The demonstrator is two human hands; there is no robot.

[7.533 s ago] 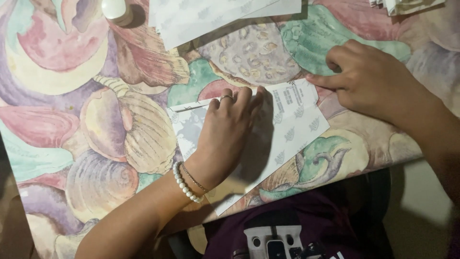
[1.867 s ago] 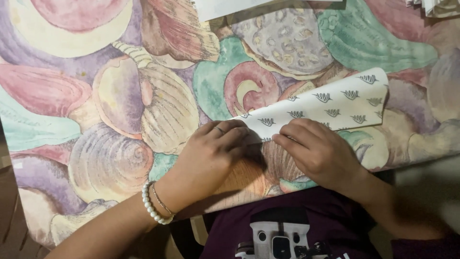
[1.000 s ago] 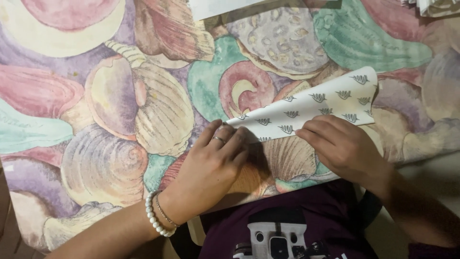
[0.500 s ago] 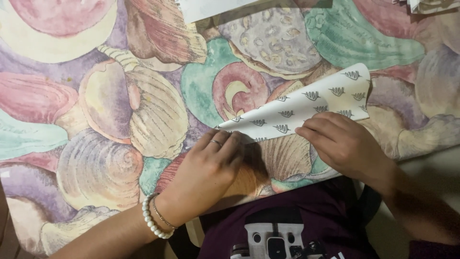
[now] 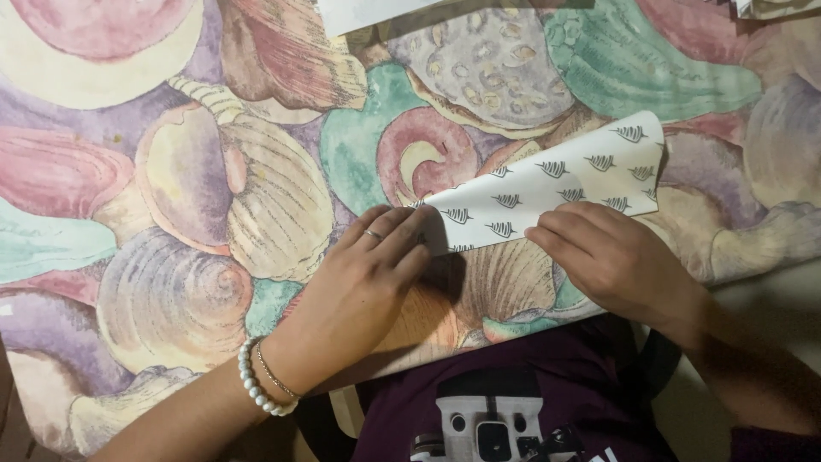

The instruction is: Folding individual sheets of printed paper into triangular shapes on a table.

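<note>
Paper: folded white sheet with small dark leaf prints (image 5: 547, 192), near the shell-patterned tabletop's (image 5: 171, 257) front edge; light, thin, creases easily.
Left hand (image 5: 363, 282): open, fingertips flat on the pointed end.
Right hand (image 5: 611, 257): open, pressing the lower edge.
Hold: by the folded edges, I'd judge.

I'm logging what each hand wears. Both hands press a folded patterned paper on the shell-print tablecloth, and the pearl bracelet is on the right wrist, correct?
Not quite. In the head view the pearl bracelet sits on the left wrist, not the right. The rest holds: the left hand and right hand both press the folded patterned paper on the shell-print tablecloth.
</note>
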